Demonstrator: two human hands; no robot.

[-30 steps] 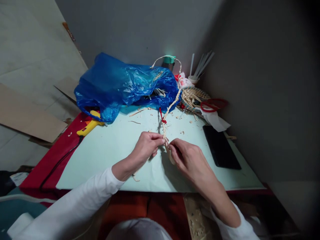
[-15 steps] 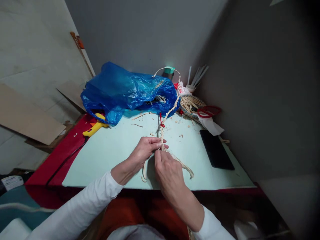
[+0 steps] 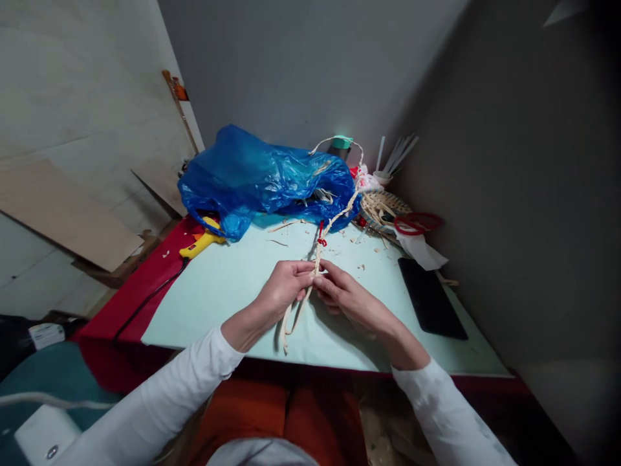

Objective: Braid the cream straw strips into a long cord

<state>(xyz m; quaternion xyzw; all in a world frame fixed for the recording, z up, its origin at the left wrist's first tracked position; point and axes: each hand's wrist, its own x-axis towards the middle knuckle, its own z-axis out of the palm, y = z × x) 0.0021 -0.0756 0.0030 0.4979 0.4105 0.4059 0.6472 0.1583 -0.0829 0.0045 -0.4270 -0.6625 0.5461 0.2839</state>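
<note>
A pale braid of dried plant fibre (image 3: pixel 343 213) runs from the back of the table towards me, tied midway with a red string (image 3: pixel 321 241). My left hand (image 3: pixel 290 281) pinches the braid's near end from the left, fingers stretched under it and thumb on top. From the right, my right hand (image 3: pixel 343 288) grips the same spot between thumb and forefinger, its other fingers curled. Loose fibre strands (image 3: pixel 287 327) hang below the left hand onto the pale green table cover. The braid's far end curls up in front of a green-lidded container (image 3: pixel 342 144).
A blue plastic bag (image 3: pixel 264 178) lies at the back. Left of it is a yellow corded glue gun (image 3: pixel 201 243). To the right are a woven basket (image 3: pixel 378 206), red-handled scissors (image 3: pixel 418 224), a dark flat slab (image 3: pixel 431 299) and a cup of white sticks (image 3: pixel 383 176). Fibre scraps dot the cover.
My right hand has turned from knuckles-up to a pinch from the right side. The loose strands on the right now hang together at the left. The view has shifted slightly.
</note>
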